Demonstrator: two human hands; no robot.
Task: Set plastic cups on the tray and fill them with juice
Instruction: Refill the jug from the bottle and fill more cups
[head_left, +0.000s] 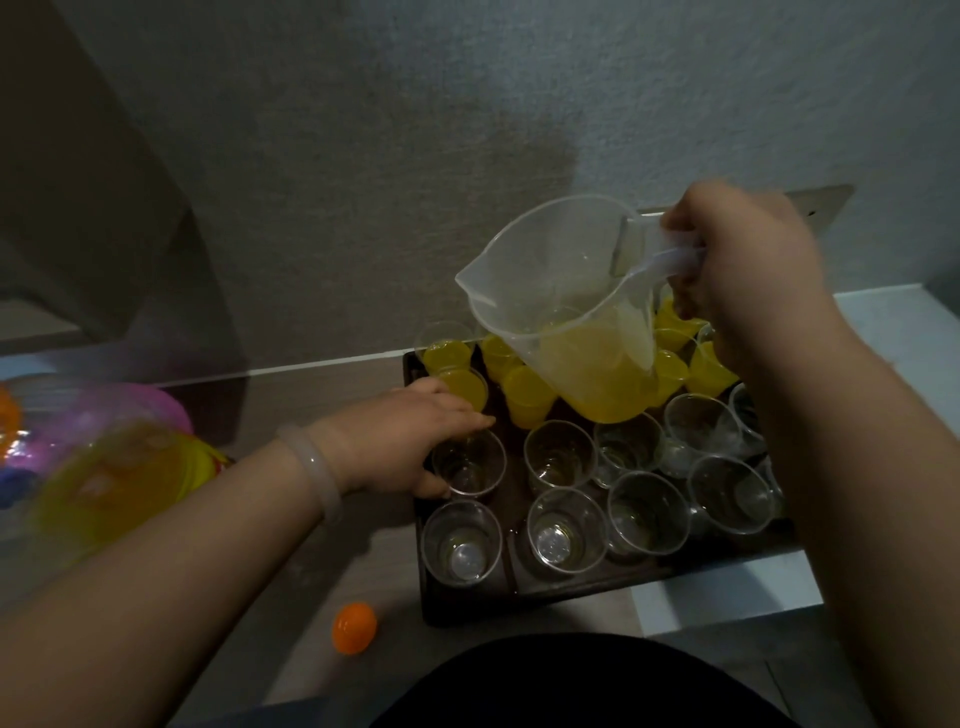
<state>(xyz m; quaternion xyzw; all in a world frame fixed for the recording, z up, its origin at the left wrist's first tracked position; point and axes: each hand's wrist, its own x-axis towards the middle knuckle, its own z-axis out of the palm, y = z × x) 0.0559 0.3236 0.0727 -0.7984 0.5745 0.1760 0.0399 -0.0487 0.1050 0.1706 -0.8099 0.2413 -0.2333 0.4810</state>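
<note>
A dark tray (467, 603) holds several clear plastic cups. The far rows are filled with yellow juice (524, 400); the near rows stand empty (566, 530). My right hand (748, 270) grips the handle of a clear jug (566, 306), about a third full of juice, held tilted above the filled cups with its spout toward the left. My left hand (405, 441) holds an empty cup (467, 462) at the tray's left side, thumb and fingers around its wall. No juice is seen leaving the spout.
An orange ball (354, 627) lies on the floor near the tray's front left corner. Blurred coloured plastic items, pink and yellow (114, 467), lie at the left. A wall rises right behind the tray. A white surface (727, 587) lies under the tray's right part.
</note>
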